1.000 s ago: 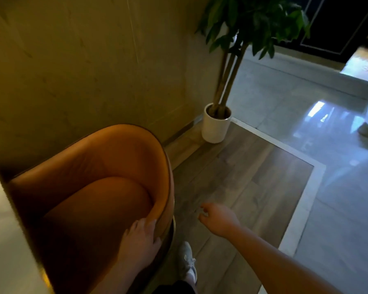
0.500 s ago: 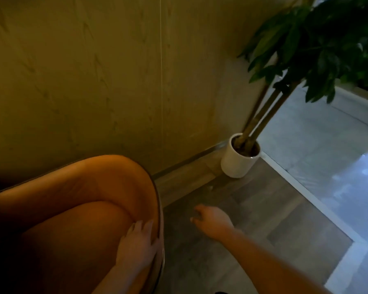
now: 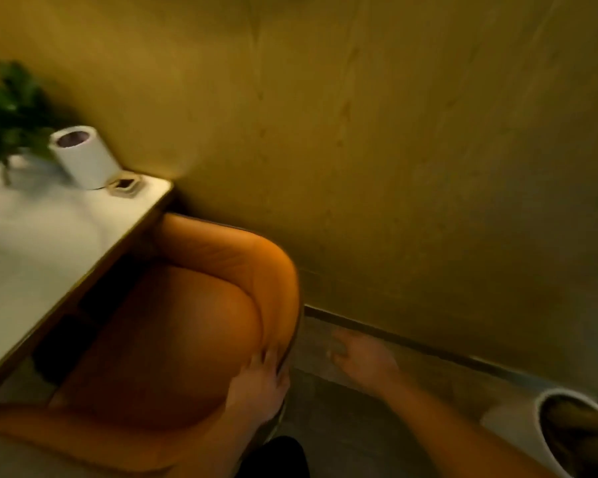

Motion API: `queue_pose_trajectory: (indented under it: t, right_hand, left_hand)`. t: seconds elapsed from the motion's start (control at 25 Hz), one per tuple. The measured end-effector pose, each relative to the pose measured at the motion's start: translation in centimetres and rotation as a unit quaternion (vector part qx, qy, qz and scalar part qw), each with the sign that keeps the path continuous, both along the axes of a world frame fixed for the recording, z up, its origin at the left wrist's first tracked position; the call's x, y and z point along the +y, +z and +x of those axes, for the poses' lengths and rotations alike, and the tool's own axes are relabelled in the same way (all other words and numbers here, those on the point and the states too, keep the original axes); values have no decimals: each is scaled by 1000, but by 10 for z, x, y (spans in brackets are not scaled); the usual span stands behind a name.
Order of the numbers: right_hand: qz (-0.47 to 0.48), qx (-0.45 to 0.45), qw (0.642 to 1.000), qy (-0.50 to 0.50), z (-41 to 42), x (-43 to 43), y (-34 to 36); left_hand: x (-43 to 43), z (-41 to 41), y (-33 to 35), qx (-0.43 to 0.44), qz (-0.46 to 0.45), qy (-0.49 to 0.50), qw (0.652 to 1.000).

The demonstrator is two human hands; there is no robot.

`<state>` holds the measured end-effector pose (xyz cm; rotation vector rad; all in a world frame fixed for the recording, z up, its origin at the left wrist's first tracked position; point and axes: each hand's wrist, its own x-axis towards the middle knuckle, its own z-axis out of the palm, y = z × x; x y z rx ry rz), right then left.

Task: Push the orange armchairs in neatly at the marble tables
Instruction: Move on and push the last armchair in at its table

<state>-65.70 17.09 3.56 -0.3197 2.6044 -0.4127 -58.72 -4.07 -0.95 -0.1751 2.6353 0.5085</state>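
Note:
An orange armchair (image 3: 194, 326) fills the lower middle of the head view, its front tucked under the edge of a white marble table (image 3: 38, 243) at the left. My left hand (image 3: 259, 384) grips the top of the chair's curved backrest, fingers over the rim. My right hand (image 3: 359, 360) hovers over the floor to the right of the chair, fingers spread, holding nothing. The picture is blurred by motion.
A yellow-brown wall (image 3: 394, 150) runs close behind the chair, with a baseboard along the grey wood floor (image 3: 353, 422). A white plant pot (image 3: 563, 429) stands at the lower right. On the table's far end sit a white cylinder (image 3: 83, 157), a small dish (image 3: 125, 186) and a green plant (image 3: 11, 112).
The view has swung left: the table now shows and the floor plant has slid to the lower right. My left hand keeps its hold on the backrest; my right hand stays free.

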Motion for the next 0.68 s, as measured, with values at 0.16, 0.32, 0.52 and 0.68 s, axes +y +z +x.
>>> queue_pose_trajectory:
  t: [0.16,0.32,0.52,0.68]
  right_hand:
    - [-40,53,985,156,-65,-47,-11]
    - [10,65,948,312,-116,-89,-27]
    - [76,18,896,437,-149,-112,-47]
    - [77,-13,856,511,-175,-127,-60]
  left_hand:
    - [13,-12,-24,-5,14,130,991]
    - [22,-20,-42,-19,8,224,974]
    - [26,-38,-39,-51,34,346,936]
    - [27,-47,-37,-72,45,423,902]
